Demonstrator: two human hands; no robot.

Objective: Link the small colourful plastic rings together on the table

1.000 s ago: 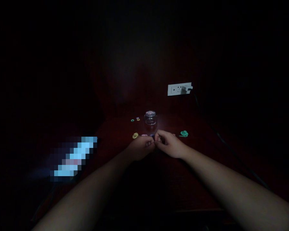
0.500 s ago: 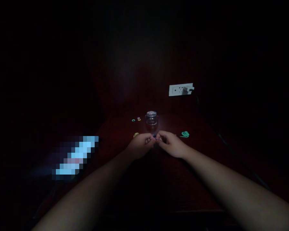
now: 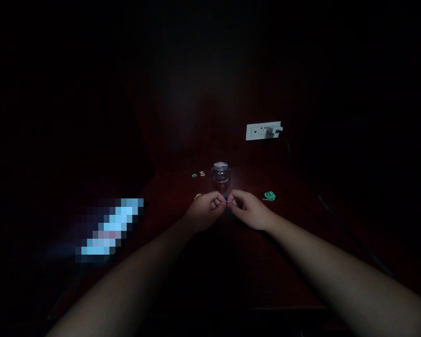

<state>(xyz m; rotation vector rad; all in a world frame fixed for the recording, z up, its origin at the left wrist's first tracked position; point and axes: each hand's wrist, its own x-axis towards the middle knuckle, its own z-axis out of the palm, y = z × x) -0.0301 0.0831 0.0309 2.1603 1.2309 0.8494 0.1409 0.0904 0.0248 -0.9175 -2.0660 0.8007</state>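
Observation:
My left hand (image 3: 207, 208) and my right hand (image 3: 249, 208) are close together over the dark red table, each with its fingers pinched. Between their fingertips runs a thin purple strand (image 3: 226, 202), held at both ends; its exact kind is too small to make out. Just beyond the fingers stands a clear jar (image 3: 221, 178) with a lid. A yellow coil of cord (image 3: 198, 196) lies partly hidden behind my left hand. To the right of my right hand is a green bundle of cord (image 3: 269, 196).
Small rings, one green (image 3: 194, 175) and one yellow (image 3: 202, 174), lie left of the jar. At the left a lit, pixelated screen (image 3: 115, 227) rests tilted. A wall socket (image 3: 263, 131) holds a plug, and a cable (image 3: 347, 232) runs along the right. The surroundings are very dark.
My fingertips have shifted very slightly and a little more of the purple strand shows between them. Everything else stays in place.

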